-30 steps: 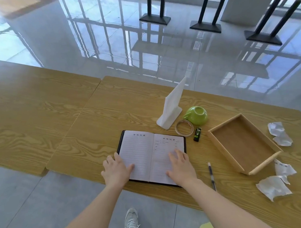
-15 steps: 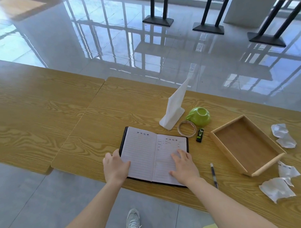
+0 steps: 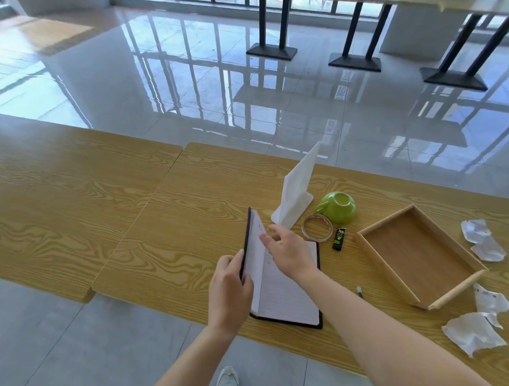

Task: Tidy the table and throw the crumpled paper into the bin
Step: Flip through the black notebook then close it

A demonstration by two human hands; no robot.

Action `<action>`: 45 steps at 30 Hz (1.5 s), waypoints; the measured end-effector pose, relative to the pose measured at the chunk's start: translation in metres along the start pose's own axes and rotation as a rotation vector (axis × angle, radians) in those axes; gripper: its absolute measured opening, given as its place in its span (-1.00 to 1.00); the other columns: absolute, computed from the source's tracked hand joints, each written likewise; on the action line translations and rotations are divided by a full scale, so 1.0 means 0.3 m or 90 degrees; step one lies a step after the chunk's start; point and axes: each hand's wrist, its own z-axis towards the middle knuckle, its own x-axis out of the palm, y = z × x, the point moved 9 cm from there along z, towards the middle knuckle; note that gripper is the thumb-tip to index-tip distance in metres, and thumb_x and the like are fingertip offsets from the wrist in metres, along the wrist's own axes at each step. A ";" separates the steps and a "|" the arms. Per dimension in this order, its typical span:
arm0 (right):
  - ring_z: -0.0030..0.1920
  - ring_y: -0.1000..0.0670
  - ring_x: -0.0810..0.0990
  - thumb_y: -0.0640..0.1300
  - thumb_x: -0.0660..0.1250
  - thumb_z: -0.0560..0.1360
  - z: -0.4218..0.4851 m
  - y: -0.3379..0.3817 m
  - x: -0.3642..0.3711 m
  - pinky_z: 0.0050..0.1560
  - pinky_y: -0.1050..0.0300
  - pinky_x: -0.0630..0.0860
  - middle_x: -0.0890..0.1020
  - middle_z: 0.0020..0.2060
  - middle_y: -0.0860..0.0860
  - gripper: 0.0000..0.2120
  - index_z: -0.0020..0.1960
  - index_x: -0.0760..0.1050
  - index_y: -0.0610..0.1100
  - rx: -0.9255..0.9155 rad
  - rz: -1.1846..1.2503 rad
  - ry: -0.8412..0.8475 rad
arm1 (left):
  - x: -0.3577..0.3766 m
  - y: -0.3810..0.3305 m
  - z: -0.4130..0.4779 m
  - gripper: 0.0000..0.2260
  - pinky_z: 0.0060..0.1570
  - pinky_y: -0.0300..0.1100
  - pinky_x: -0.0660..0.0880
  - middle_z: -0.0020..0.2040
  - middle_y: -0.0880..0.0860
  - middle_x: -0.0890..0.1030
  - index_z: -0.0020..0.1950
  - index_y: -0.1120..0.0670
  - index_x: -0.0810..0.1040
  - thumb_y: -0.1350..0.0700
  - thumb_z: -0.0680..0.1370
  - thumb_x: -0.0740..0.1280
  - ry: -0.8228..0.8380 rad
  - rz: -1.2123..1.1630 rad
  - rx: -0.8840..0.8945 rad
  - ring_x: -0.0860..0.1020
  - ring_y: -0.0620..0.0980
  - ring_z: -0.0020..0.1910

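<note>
A black notebook [image 3: 283, 301] lies near the table's front edge with its left half lifted upright. My left hand [image 3: 229, 292] grips that raised cover at its lower edge. My right hand [image 3: 287, 249] rests on the right page with straight fingers touching the raised pages. Crumpled paper [image 3: 473, 334] lies at the front right, with another crumpled paper [image 3: 492, 300] just behind it and more crumpled paper [image 3: 483, 239] right of the wooden tray [image 3: 388, 269]. No bin is in view.
Behind the notebook stand a white napkin holder [image 3: 296, 197], an upturned green cup [image 3: 337, 210], a tape ring [image 3: 317, 228] and a small black-green item [image 3: 339, 239]. A pen [image 3: 359, 291] is partly hidden by my right arm. A second table [image 3: 60, 199] adjoins on the left.
The notebook lay open flat with a hand on each page. My left hand has lifted the left cover upright, and my right hand has slid up toward the spine.
</note>
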 end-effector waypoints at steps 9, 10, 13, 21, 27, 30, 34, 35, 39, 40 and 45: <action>-0.07 -0.07 0.63 -0.04 0.40 0.51 0.026 0.022 -0.116 -0.02 0.01 0.55 0.68 -0.09 -0.03 -0.58 0.33 0.48 -0.11 -0.026 -0.109 -0.048 | 0.120 -0.176 -0.076 -0.51 -0.03 -0.25 0.49 0.16 0.03 0.53 0.43 0.17 0.41 0.29 0.49 0.31 0.101 0.064 0.179 0.54 -0.01 0.06; -0.05 -0.07 0.64 -0.06 0.41 0.51 0.023 0.002 -0.131 -0.01 0.01 0.56 0.69 -0.07 -0.04 -0.59 0.32 0.49 -0.11 -0.019 -0.113 -0.052 | 0.139 -0.186 -0.086 -0.51 0.02 -0.23 0.50 0.22 0.04 0.52 0.45 0.17 0.39 0.27 0.50 0.30 0.115 0.070 0.195 0.53 0.00 0.12; -0.09 -0.08 0.66 -0.12 0.40 0.49 0.013 -0.066 -0.173 -0.01 0.00 0.58 0.69 -0.09 -0.02 -0.64 0.28 0.52 -0.11 0.010 -0.105 -0.059 | 0.209 -0.211 -0.119 -0.52 0.12 -0.18 0.49 0.33 0.04 0.47 0.47 0.15 0.36 0.20 0.53 0.27 0.166 0.085 0.218 0.50 0.02 0.22; 0.02 -0.08 0.64 -0.18 0.42 0.47 -0.004 -0.277 -0.225 0.06 0.11 0.50 0.65 -0.13 0.02 -0.68 0.22 0.56 -0.11 0.130 -0.085 -0.067 | 0.352 -0.245 -0.150 -0.65 0.06 -0.08 0.51 0.28 -0.01 0.48 0.31 0.11 0.46 0.16 0.52 0.27 0.232 0.142 0.191 0.44 0.02 0.25; -0.02 -0.15 0.65 -0.22 0.41 0.49 -0.032 -0.397 -0.202 0.05 -0.13 0.61 0.66 -0.06 -0.06 -0.69 0.21 0.51 -0.15 0.201 -0.050 -0.050 | 0.431 -0.274 -0.190 -0.72 -0.34 -0.18 0.50 -0.10 0.02 0.61 -0.08 0.10 0.63 0.26 0.24 0.49 0.204 0.235 0.257 0.61 0.03 -0.14; -0.03 -0.14 0.67 -0.25 0.40 0.47 -0.043 -0.450 -0.180 0.04 -0.15 0.62 0.67 -0.08 -0.06 -0.72 0.17 0.53 -0.12 0.232 -0.034 -0.037 | 0.484 -0.244 -0.210 -0.73 -0.16 -0.13 0.58 -0.10 0.01 0.60 -0.05 0.07 0.64 0.21 0.27 0.50 0.219 0.297 0.257 0.61 0.03 -0.10; -0.04 -0.10 0.67 -0.24 0.35 0.50 -0.060 -0.506 -0.147 0.06 -0.13 0.62 0.65 -0.11 0.00 -0.76 0.17 0.56 -0.12 0.259 0.011 -0.026 | 0.532 -0.190 -0.237 -0.58 0.09 0.11 0.59 0.05 0.02 0.62 0.07 0.05 0.66 -0.04 0.26 0.54 0.294 0.386 0.240 0.61 0.05 0.13; -0.01 -0.09 0.66 -0.22 0.34 0.51 -0.063 -0.519 -0.140 0.09 -0.12 0.61 0.66 -0.07 -0.01 -0.74 0.20 0.56 -0.12 0.264 0.015 -0.021 | 0.544 -0.171 -0.243 -0.56 0.15 0.16 0.55 0.12 0.04 0.61 0.13 0.06 0.63 -0.09 0.32 0.49 0.308 0.393 0.236 0.57 0.07 0.22; 0.10 -0.06 0.63 -0.17 0.35 0.54 -0.088 -0.543 -0.126 0.18 -0.07 0.58 0.65 0.10 -0.05 -0.66 0.31 0.52 -0.11 0.271 0.023 0.006 | 0.575 -0.112 -0.249 -0.50 0.38 0.31 0.26 0.45 0.14 0.38 0.42 0.06 0.42 -0.15 0.54 0.22 0.336 0.417 0.243 0.26 0.20 0.50; 0.11 -0.05 0.63 -0.15 0.35 0.54 -0.094 -0.543 -0.129 0.17 -0.02 0.57 0.65 0.12 -0.04 -0.65 0.32 0.51 -0.10 0.264 0.012 0.007 | 0.579 -0.100 -0.246 -0.47 0.41 0.33 0.18 0.51 0.16 0.30 0.47 0.05 0.35 -0.17 0.56 0.18 0.343 0.422 0.243 0.18 0.21 0.53; 0.07 0.04 0.56 -0.07 0.36 0.54 -0.122 -0.530 -0.158 -0.08 0.21 0.39 0.64 0.11 0.03 -0.65 0.31 0.50 -0.04 0.214 -0.097 -0.004 | 0.578 -0.069 -0.229 -0.43 0.46 0.31 0.01 0.58 0.15 0.11 0.55 0.01 0.14 -0.19 0.59 0.08 0.358 0.442 0.236 -0.02 0.18 0.57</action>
